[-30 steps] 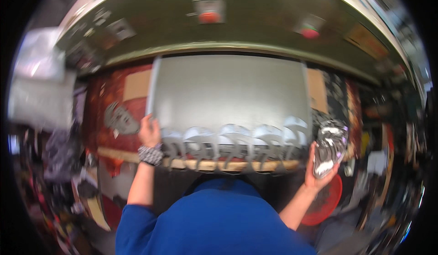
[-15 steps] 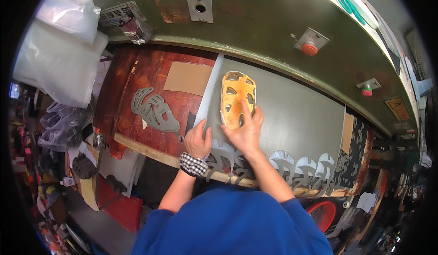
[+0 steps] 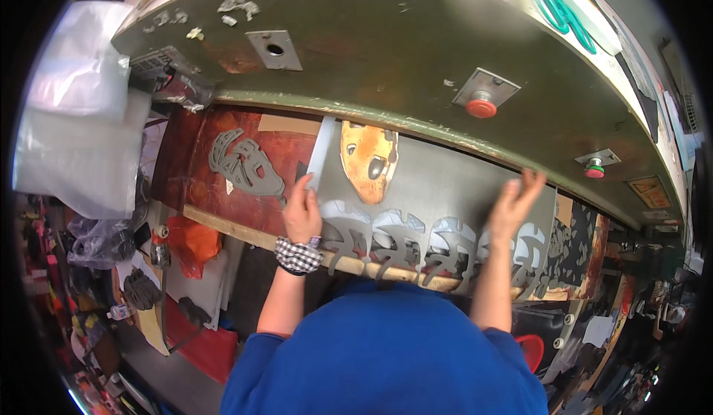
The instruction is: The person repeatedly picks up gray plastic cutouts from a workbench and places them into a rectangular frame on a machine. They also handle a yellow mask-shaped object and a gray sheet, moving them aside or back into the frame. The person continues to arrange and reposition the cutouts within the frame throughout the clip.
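The right hand (image 3: 512, 205) is held spread, empty and blurred over the gray sheet (image 3: 449, 173); the yellow sole-shaped plate (image 3: 358, 168), touched by it a moment ago, is now left on the sheet's left part, so its placing can be judged nearly done. Whether the pale strip (image 3: 321, 151) is gripped by the left hand (image 3: 302, 213) cannot be told. The plate's far end is hidden by the green machine (image 3: 371, 51)

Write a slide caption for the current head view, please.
Perforated yellow form on a grey board, left hand and open right hand on either side.
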The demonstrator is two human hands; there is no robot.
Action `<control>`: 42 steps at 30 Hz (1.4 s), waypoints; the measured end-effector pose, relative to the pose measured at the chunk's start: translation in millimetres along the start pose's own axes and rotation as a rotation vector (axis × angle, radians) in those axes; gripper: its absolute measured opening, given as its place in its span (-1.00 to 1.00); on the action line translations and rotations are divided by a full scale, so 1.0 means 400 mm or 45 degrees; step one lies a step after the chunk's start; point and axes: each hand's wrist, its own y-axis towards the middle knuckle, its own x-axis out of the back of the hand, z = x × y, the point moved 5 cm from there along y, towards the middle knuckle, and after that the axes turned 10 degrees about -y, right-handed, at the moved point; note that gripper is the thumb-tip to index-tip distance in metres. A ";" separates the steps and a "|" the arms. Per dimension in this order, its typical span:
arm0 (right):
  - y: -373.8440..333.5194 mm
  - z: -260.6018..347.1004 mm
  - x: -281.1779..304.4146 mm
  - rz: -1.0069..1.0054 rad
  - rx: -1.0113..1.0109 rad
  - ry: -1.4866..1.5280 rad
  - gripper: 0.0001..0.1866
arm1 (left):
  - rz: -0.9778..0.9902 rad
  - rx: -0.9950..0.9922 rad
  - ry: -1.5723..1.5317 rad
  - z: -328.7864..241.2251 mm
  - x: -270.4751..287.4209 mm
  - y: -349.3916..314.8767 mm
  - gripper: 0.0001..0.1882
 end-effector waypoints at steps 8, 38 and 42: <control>0.348 -0.091 0.168 -0.567 0.028 -0.459 -0.04 | 0.037 -0.112 0.360 0.015 -0.071 0.056 -0.89; -0.029 -0.350 0.323 -0.452 -0.333 -0.506 -0.61 | -0.018 0.027 0.100 0.007 0.055 -0.033 -0.85; -0.002 -0.159 0.049 -0.120 -0.089 0.168 -0.61 | -0.002 -0.226 0.121 -0.131 -0.030 0.052 -0.79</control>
